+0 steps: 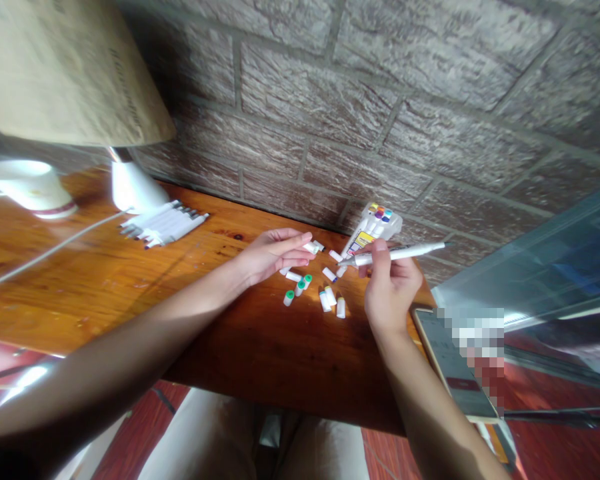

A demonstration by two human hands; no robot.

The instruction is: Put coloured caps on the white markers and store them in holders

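My left hand is closed, pinching a small white marker cap between thumb and fingers. A white marker lies across my right hand, gripped by the thumb and fingers. Its uncapped tip points left toward my left hand; the other end points right. Below and between my hands, several loose caps lie scattered on the wooden table, among them green-topped caps and a yellow-marked cap. Just behind my right hand stands a clear marker case holding several markers with coloured ends.
Several markers lie side by side left of my hands, by the white lamp base. A cable crosses the left side, near a white cup. A tablet or phone lies at the right table edge. A brick wall stands behind.
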